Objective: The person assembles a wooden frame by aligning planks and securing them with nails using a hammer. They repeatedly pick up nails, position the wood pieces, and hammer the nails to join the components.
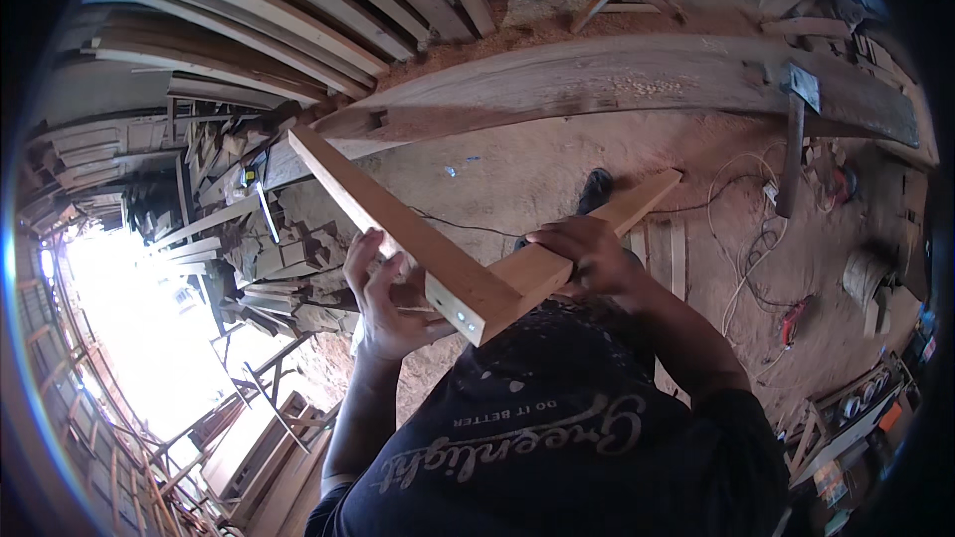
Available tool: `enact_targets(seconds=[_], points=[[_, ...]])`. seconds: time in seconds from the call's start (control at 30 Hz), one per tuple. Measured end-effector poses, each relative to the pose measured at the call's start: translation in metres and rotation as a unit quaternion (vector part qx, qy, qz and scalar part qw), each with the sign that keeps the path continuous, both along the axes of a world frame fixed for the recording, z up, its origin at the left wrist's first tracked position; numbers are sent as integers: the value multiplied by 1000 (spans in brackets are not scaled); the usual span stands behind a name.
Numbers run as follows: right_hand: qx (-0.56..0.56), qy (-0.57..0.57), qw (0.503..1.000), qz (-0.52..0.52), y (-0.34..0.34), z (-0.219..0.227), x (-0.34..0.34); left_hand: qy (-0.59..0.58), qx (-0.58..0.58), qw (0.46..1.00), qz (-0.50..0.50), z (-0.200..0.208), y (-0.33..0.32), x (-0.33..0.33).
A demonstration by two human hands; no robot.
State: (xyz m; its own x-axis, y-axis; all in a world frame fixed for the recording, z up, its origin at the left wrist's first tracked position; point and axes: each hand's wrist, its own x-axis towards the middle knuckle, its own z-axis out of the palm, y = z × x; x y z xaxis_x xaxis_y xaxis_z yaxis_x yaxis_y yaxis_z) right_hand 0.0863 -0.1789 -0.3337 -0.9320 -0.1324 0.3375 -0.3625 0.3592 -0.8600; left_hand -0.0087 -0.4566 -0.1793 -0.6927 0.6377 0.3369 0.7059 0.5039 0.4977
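Two pale wooden boards meet at a corner in front of my chest, forming an L-shaped wooden frame [428, 254]. One board runs up to the far left, the other to the right. Several small round marks show on the end face near the corner. My left hand [383, 298] is around the left board close to the corner, fingertips on its outer side and thumb low by the end. My right hand [587, 254] wraps over the right board, its fingers across the top face. A dark shoe [595, 189] shows beyond the right board.
A long thick plank bench [497, 89] stretches across the far side. Stacked timber [249, 15] fills the back left, with offcuts [298, 254] below. A wooden bar with a metal piece [793, 139] leans against the bench. Loose cables [751, 259] and a red tool [793, 321] lie at right.
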Motion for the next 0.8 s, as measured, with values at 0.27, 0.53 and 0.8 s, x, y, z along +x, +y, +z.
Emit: enact_targets(seconds=[0.27,0.53,0.8], points=[[30,-62,998,-1,-29,38,-10,-10,18,978,205,-29,-112,44],[-140,-180,973,-34,-89,146,-26,-51,129,958,252,-34,-151,67],[-53,-136,989,-17,-145,216,-24,-222,207,942,142,-42,-194,75]])
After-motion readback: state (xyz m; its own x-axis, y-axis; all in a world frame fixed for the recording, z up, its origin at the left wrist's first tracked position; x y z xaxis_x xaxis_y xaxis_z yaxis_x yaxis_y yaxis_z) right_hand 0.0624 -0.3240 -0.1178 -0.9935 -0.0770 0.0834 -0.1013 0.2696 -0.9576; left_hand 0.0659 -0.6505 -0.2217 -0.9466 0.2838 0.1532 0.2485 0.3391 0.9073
